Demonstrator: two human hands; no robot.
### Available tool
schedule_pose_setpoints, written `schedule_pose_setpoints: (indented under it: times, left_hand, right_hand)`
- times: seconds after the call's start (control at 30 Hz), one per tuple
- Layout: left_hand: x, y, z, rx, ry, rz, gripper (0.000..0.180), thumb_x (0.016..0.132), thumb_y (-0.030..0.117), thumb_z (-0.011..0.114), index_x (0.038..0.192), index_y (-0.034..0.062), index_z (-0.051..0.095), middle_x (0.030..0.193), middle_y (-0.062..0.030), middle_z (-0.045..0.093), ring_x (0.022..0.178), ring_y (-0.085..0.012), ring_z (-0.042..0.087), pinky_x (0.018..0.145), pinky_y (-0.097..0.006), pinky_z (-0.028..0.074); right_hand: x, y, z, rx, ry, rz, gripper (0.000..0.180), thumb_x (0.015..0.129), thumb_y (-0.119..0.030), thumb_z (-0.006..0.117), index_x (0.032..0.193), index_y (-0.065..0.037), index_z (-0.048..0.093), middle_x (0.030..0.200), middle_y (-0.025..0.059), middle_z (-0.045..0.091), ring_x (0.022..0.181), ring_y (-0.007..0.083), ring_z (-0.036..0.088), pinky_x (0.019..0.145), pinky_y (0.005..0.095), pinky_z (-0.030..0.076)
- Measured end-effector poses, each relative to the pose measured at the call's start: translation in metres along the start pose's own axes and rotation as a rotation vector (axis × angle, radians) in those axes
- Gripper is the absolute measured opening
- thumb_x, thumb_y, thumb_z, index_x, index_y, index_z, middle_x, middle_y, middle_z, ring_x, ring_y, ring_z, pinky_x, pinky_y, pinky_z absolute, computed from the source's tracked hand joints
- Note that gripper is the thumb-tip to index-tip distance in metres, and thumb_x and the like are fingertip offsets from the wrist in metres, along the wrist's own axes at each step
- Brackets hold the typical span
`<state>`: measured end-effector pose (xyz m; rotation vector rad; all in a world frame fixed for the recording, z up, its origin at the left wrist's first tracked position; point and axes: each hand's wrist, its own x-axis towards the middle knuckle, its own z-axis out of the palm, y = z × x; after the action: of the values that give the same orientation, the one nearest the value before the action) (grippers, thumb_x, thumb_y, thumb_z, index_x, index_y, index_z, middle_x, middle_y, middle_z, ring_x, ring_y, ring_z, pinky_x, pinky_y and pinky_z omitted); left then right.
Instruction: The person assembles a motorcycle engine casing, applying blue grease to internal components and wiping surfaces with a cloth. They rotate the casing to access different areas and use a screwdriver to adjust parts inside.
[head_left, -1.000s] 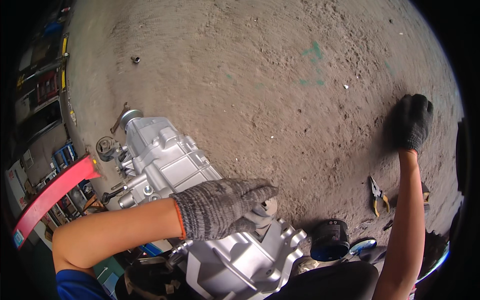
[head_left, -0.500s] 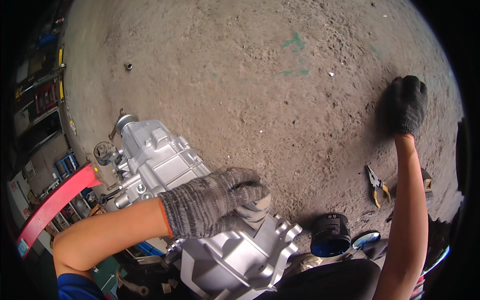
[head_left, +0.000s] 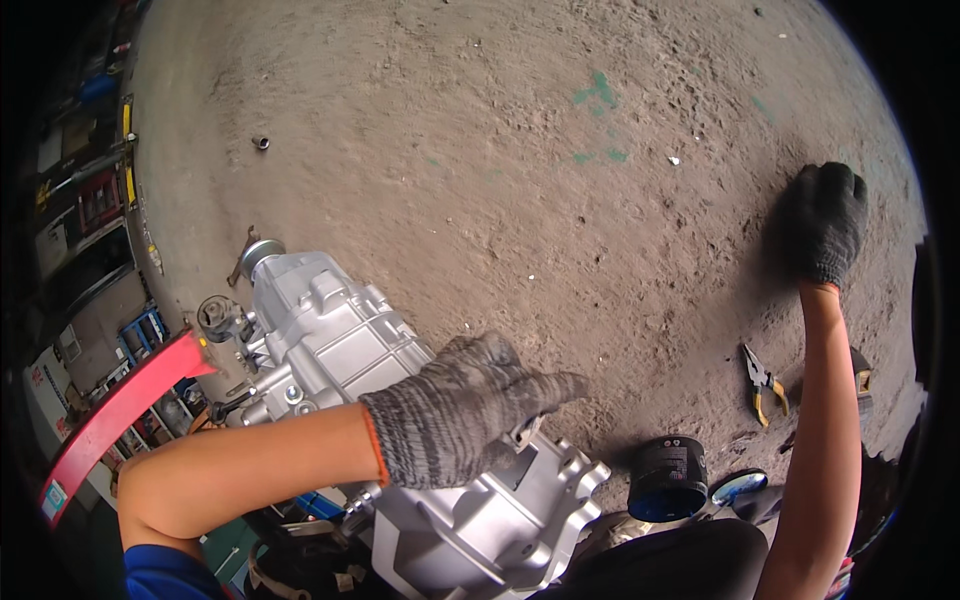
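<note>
A silver-grey gearbox housing (head_left: 350, 335) lies slantwise at lower left, its wide end near my leg. Over its top is my left hand (head_left: 460, 400), in a grey knitted glove. One finger stretches to the right and the others bend; below them shows a small light-coloured piece (head_left: 524, 432), too covered to name. My right hand (head_left: 828, 220), in a darker glove, rests far right at the rough floor with its fingers curled under. Whatever it may hold is hidden.
Pliers with yellow-black handles (head_left: 762, 385) lie beside my right forearm. A black tub (head_left: 668, 480) stands near my knee, with a round lid (head_left: 740, 487) beside it. A socket-like metal piece (head_left: 261, 143) lies at upper left. A red beam (head_left: 125, 410) and shelves line the left.
The whole view has shifted slightly, so things sit a little lower and further right. My left hand's fingers have changed pose, one now pointing out. The right hand stays curled at the floor.
</note>
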<state>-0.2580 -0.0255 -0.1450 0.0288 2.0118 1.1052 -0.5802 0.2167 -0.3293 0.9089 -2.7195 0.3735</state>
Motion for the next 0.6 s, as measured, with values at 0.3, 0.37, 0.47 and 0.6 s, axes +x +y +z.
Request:
schedule_pose_setpoints:
  times: [0.3,0.37,0.47,0.6]
  left_hand:
    - [-0.006,-0.017,-0.002,-0.193,-0.03,-0.035,0.077,0.085,0.032,0.081,0.151,0.0106,0.048,0.134,-0.0144,0.062,0.115,-0.0349,0.058,0.106,-0.047,0.046]
    - [-0.003,-0.015,-0.006,-0.262,-0.035,-0.086,0.076,0.085,0.031,0.082,0.15,0.0098,0.049,0.136,-0.0142,0.061,0.117,-0.0351,0.058,0.107,-0.048,0.045]
    - [-0.004,-0.015,-0.007,-0.252,-0.026,-0.101,0.073,0.084,0.032,0.083,0.145,0.0087,0.053,0.138,-0.0126,0.06,0.118,-0.0347,0.058,0.105,-0.047,0.046]
    - [0.001,-0.019,-0.007,-0.294,-0.065,-0.12,0.073,0.082,0.033,0.084,0.144,0.0086,0.053,0.133,-0.0143,0.063,0.121,-0.0362,0.057,0.105,-0.047,0.046]
  right_hand:
    - [-0.002,0.02,0.003,-0.077,-0.035,-0.149,0.022,0.093,-0.03,0.063,0.095,-0.009,0.064,0.095,0.0189,0.064,0.096,0.0421,0.059,0.082,0.0529,0.048]
    - [0.0,0.009,0.001,-0.026,-0.036,-0.047,0.022,0.093,-0.031,0.063,0.095,-0.009,0.064,0.095,0.0186,0.064,0.097,0.0419,0.059,0.083,0.0526,0.048]
    - [-0.001,0.012,0.003,-0.025,-0.034,-0.066,0.023,0.092,-0.032,0.063,0.095,-0.01,0.065,0.096,0.0181,0.065,0.098,0.042,0.06,0.083,0.0529,0.049]
    - [0.0,0.025,0.006,-0.164,-0.053,-0.191,0.025,0.093,-0.035,0.062,0.096,-0.01,0.065,0.097,0.0183,0.066,0.099,0.0428,0.06,0.083,0.0542,0.049]
